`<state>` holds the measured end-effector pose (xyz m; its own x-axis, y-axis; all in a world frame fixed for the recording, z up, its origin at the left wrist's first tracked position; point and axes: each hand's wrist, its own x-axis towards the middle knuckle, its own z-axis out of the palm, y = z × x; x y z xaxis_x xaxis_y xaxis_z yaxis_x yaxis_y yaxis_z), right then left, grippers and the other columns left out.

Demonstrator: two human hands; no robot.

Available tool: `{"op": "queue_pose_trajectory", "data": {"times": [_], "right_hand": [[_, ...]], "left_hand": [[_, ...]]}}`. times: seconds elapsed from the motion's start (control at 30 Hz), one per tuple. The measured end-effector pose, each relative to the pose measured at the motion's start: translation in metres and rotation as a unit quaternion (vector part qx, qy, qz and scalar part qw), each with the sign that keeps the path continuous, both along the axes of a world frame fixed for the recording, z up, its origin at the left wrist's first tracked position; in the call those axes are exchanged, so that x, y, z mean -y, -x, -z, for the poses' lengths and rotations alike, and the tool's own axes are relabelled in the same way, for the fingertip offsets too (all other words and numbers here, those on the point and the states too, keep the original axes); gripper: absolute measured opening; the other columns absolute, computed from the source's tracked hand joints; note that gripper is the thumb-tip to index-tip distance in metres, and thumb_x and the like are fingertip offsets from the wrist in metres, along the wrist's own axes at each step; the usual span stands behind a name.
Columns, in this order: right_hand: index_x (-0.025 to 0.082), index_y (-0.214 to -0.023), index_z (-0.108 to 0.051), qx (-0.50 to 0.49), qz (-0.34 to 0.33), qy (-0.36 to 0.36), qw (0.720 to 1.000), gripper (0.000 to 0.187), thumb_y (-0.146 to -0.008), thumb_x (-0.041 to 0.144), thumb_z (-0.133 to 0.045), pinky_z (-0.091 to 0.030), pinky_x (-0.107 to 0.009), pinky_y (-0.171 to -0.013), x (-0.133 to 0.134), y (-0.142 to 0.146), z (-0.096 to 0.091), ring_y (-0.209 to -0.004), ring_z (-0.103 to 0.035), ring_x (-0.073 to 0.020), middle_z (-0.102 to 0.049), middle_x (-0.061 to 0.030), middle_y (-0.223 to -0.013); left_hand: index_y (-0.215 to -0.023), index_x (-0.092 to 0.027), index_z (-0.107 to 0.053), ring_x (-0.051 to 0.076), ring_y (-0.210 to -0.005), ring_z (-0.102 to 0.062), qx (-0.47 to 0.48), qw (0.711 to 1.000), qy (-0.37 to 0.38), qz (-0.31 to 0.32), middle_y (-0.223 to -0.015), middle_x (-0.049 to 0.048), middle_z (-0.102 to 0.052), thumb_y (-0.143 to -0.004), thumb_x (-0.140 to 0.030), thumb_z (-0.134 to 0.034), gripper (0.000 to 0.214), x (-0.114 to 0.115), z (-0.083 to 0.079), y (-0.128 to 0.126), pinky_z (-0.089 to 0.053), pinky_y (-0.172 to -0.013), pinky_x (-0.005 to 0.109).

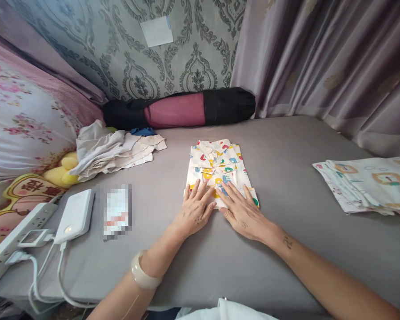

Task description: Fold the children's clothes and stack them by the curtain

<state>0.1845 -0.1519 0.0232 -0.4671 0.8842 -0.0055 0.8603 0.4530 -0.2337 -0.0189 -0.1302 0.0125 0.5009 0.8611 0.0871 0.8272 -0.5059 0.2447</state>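
A small folded garment (220, 166), cream with coloured shapes, lies in the middle of the grey bed sheet (286, 146). My left hand (196, 209) lies flat on its near left edge, fingers stretched out. My right hand (242, 209) lies flat on its near right edge, fingers also stretched and slightly spread. Both hands press down on the cloth and hold nothing. A pale bangle (143, 272) sits on my left wrist.
A heap of pale unfolded clothes (115, 151) lies at the back left. Folded printed cloths (370, 182) are stacked at the right. A white power bank (76, 215) with cables and a power strip (13, 238) lie at the left edge. A rolled black-and-red mat (180, 109) rests along the wall.
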Motion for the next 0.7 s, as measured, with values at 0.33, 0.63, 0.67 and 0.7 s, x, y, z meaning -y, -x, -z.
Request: {"op": "queue_pose_trajectory", "data": {"times": [0.33,0.63,0.67,0.7], "right_hand": [[0.02,-0.157,-0.025,0.013,0.002,0.021,1.0,0.06,-0.104,0.046,-0.026,-0.01,-0.059,-0.121,-0.001,-0.002,0.005,-0.152,-0.011,-0.0267,-0.017,-0.0082,-0.164],[0.019,-0.156,-0.028,0.01,0.054,0.023,0.998,0.059,-0.104,0.044,-0.018,-0.012,-0.057,-0.121,-0.002,-0.008,0.001,-0.152,-0.011,-0.0241,-0.017,-0.0092,-0.164],[0.019,-0.156,-0.029,0.015,0.066,0.018,0.998,0.058,-0.104,0.043,-0.019,-0.012,-0.057,-0.121,-0.002,-0.009,0.002,-0.152,-0.011,-0.0243,-0.017,-0.0091,-0.164],[0.019,-0.156,-0.029,0.021,0.074,0.016,0.997,0.058,-0.104,0.041,-0.02,-0.012,-0.057,-0.121,-0.003,-0.01,0.004,-0.152,-0.011,-0.0244,-0.017,-0.0089,-0.164]], "left_hand": [[-0.152,-0.027,-0.036,0.033,-0.151,-0.019,-0.008,0.999,0.026,0.017,-0.162,0.0103,-0.027,-0.101,-0.048,-0.034,0.055,-0.003,0.007,0.002,-0.019,-0.119,0.058],[-0.149,-0.024,-0.041,0.03,-0.152,-0.015,0.006,1.0,0.004,-0.028,-0.161,0.0106,-0.03,-0.101,-0.046,-0.035,0.053,-0.005,0.007,0.01,-0.016,-0.121,0.057],[-0.15,-0.023,-0.039,0.031,-0.152,-0.014,-0.004,0.999,0.007,-0.04,-0.162,0.0112,-0.028,-0.101,-0.046,-0.034,0.054,-0.006,0.008,0.01,-0.016,-0.121,0.058],[-0.151,-0.022,-0.038,0.031,-0.152,-0.014,-0.013,0.999,0.014,-0.05,-0.162,0.0117,-0.027,-0.101,-0.047,-0.033,0.056,-0.007,0.009,0.011,-0.016,-0.121,0.058]]}}
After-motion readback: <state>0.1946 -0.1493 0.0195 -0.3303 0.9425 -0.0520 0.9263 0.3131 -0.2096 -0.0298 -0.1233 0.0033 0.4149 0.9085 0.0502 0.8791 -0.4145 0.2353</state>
